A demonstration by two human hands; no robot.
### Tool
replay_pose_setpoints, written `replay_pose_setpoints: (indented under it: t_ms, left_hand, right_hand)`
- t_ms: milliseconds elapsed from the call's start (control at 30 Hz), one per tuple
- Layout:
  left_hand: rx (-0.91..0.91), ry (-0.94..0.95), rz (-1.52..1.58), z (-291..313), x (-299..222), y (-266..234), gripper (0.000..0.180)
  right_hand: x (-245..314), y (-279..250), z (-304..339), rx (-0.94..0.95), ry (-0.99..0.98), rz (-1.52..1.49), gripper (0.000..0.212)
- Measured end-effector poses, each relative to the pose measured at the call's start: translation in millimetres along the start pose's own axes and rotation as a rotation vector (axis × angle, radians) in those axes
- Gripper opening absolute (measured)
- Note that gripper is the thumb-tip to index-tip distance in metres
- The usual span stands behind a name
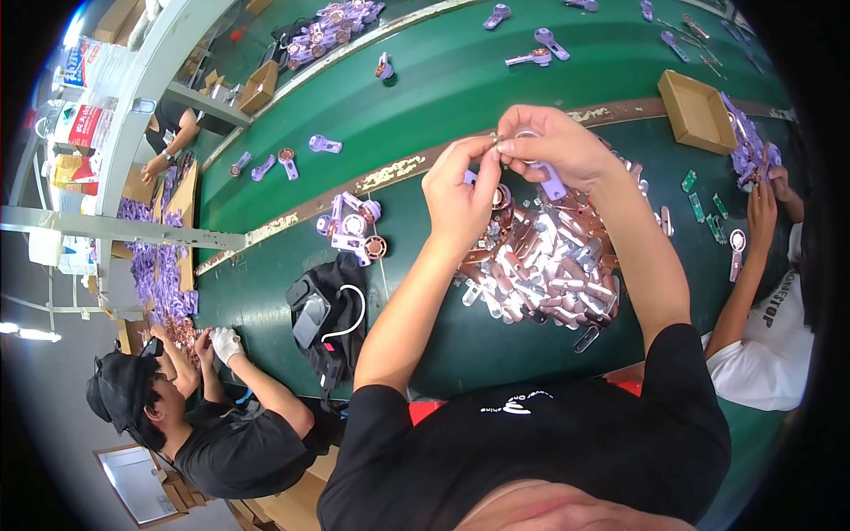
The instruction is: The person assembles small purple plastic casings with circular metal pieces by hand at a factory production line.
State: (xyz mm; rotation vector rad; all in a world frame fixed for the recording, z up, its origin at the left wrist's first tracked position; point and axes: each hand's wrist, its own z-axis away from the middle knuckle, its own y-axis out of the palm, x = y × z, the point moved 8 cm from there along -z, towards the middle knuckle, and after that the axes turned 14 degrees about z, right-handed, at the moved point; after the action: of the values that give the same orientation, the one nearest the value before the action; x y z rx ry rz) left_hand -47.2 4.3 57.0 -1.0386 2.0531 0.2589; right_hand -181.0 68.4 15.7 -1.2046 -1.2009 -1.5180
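My two hands meet above a pile of shiny rose-gold and silver elongated parts (562, 265). My left hand (460, 190) is closed, thumb and forefinger pinching a small metallic piece (498, 142) too small to name. My right hand (562, 150) is closed, its fingertips at the same small piece. A purple handheld fan part (552, 183) hangs out below the right palm, its round end partly hidden by the fingers. Just under the left fingers shows a rose-gold ring (502, 196); whether it is held or lying on the pile cannot be told.
Several purple fans (351, 227) lie left of the pile, near a black bag (328, 319) with a phone-like device. Beyond a worn rail, more fans (325, 144) sit on the green belt (425, 106). A cardboard tray (697, 112) and green circuit boards (698, 207) are at right. Co-workers sit on both sides.
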Motion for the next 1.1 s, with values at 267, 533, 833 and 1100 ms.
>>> replay_pose_setpoints:
  t_ms: [267, 533, 833, 1100]
  left_hand:
    - [-0.077, -0.501, 0.527, 10, 44, 3, 0.013]
    - [-0.041, -0.522, 0.574, 9, 39, 6, 0.016]
    - [0.002, -0.496, 0.580, 6, 35, 9, 0.018]
    - [-0.108, -0.553, 0.698, 3, 65, -4, 0.011]
  right_hand:
    - [24, -8, 1, -0.224, -0.151, 0.474, 0.010]
    - [28, -11, 4, -0.176, -0.144, 0.427, 0.014]
    - [33, -11, 9, -0.274, -0.314, 0.533, 0.014]
    - [45, -1, 5, -0.345, -0.349, 0.896, 0.022]
